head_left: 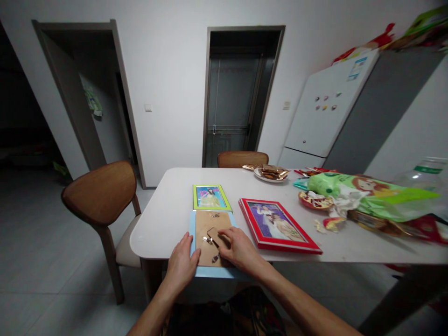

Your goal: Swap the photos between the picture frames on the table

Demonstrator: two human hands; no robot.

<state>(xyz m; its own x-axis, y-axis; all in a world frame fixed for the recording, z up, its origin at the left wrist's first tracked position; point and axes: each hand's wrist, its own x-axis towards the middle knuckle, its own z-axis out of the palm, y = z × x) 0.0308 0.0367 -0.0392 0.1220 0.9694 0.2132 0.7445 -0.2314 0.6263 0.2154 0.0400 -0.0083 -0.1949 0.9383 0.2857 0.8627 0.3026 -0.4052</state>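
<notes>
A light blue picture frame (pixel 193 224) lies face down at the table's near edge. Its brown backing board (pixel 206 256) faces up, with small metal fittings (pixel 207 240) on it. My left hand (pixel 182 261) rests along the frame's left side, fingers stretched and thumb at the board's edge. Over the board's right half, my right hand (pixel 238 247) has thumb and fingers closed at a dark-edged stand flap (pixel 212 233), whose far part they hide. Just beyond lies a lime green picture frame (pixel 229 205), face up. To the right is a red picture frame (pixel 266 240), apparently stacked on another.
The white table (pixel 157 210) holds a plate (pixel 261 176) of gold packets, an opened pomegranate (pixel 315 200) with peel scraps, a green bag (pixel 371 191) and a clear jar (pixel 425 175) on the right. Wooden chairs (pixel 105 191) stand left and behind.
</notes>
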